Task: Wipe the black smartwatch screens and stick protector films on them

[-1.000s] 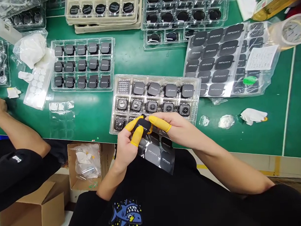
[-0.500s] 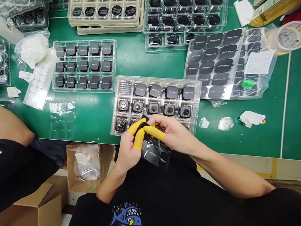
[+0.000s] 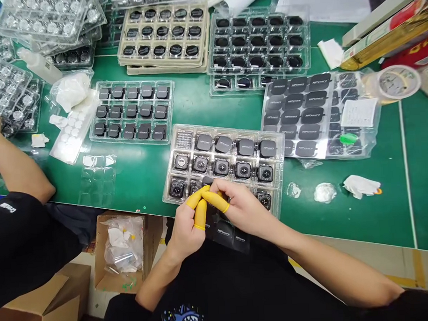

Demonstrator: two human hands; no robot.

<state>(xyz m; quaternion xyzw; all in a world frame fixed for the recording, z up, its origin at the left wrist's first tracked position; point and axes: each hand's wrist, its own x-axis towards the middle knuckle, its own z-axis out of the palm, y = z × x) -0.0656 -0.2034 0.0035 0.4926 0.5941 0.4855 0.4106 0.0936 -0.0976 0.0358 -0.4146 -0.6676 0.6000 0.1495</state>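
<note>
Left hand (image 3: 186, 228) grip closed on watch (image 3: 206, 180), mostly hidden, over tray's (image 3: 184, 140) 7 o'clock side; right hand (image 3: 242, 204) at watch's 4 o'clock, can't tell its grip; sheet (image 3: 226, 232) at 5 o'clock.

A small dark piece (image 3: 206, 181) is pinched at the fingertips of the left hand (image 3: 187, 227), where the thumb of the right hand (image 3: 238, 204) is also brought close. Only a plain, matte sliver is shown above the yellow-covered fingers; the rest is hidden, so its tilt cannot be told. Just below the right hand, a sheet of labels (image 3: 223, 231) is hung at a slant, its upper part covered. On it, dark labels with rounded corners are printed with pale "HiFuture" lettering.
</note>
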